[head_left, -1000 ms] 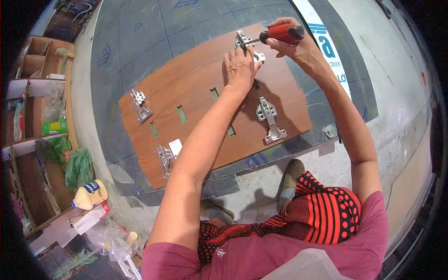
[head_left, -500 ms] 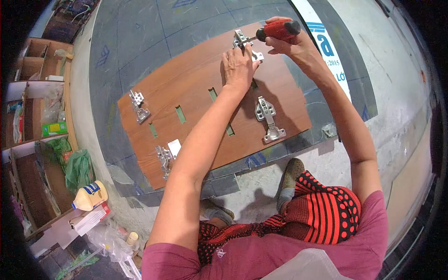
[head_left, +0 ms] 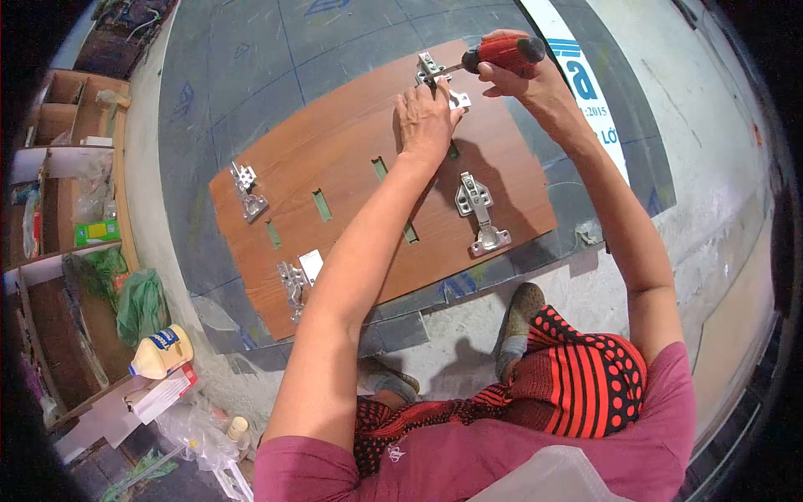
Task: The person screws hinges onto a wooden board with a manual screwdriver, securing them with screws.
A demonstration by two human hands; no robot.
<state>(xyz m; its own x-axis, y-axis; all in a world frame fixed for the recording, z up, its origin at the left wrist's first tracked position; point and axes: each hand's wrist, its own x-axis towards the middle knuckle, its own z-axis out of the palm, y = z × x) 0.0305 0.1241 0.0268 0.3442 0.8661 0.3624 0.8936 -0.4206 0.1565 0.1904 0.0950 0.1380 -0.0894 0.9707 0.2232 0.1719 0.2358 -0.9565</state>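
Observation:
My right hand point(head_left: 535, 88) is closed around the red and black handle of a screwdriver point(head_left: 505, 53). Its shaft points left, with the tip at a metal cabinet hinge point(head_left: 429, 64) near the far edge of a brown wood-grain board point(head_left: 326, 134). Fingers of my left hand point(head_left: 425, 124) press on that hinge beside the tip, the thumb at its near side; they partly cover it. A second hinge point(head_left: 475, 205) lies nearer me on the right. Two more, a far-left hinge point(head_left: 248, 192) and a near-left hinge point(head_left: 293, 289), rest along the board's left end.
Beneath the board is a dark sheet point(head_left: 242, 92) with blue lines. Green-bottomed slots point(head_left: 322, 204) cut the board. A small white card point(head_left: 311, 265) lies by the near-left hinge. Wooden shelves point(head_left: 125, 176) stand left, a cream bottle point(head_left: 163, 351) beside them. A white printed strip point(head_left: 577, 67) runs at right.
The screwdriver handle and right hand have shifted very slightly to the right. My left hand stays on the hinge, and the hinges keep their places on the board.

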